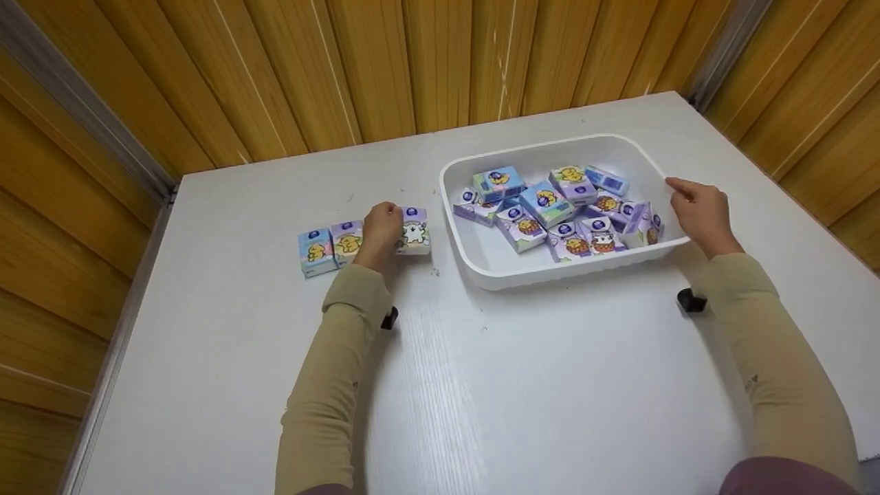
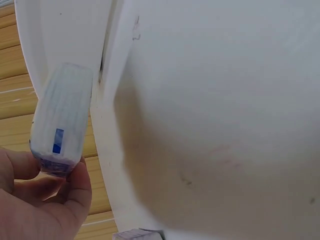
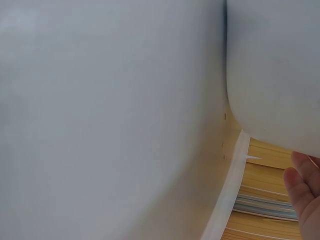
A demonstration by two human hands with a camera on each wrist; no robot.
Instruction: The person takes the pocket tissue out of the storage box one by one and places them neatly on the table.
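Note:
My left hand (image 1: 382,230) pinches a purple-and-white pocket tissue pack (image 1: 415,232) between thumb and fingers, just left of the tray. In the left wrist view the tissue pack (image 2: 66,115) shows a pale side with a small blue mark. Two more packs, a blue one (image 1: 317,251) and a purple one (image 1: 346,238), stand side by side on the table to the left, the second partly covered by the hand. My right hand (image 1: 702,212) grips the right rim of a white plastic tray (image 1: 550,273). Several blue and purple tissue packs lie jumbled inside it.
Under everything is a white table (image 1: 550,385), backed by a yellow wood-patterned wall (image 1: 440,62). Similar panels rise at both sides. A black wrist fitting (image 1: 690,301) sits below the right hand.

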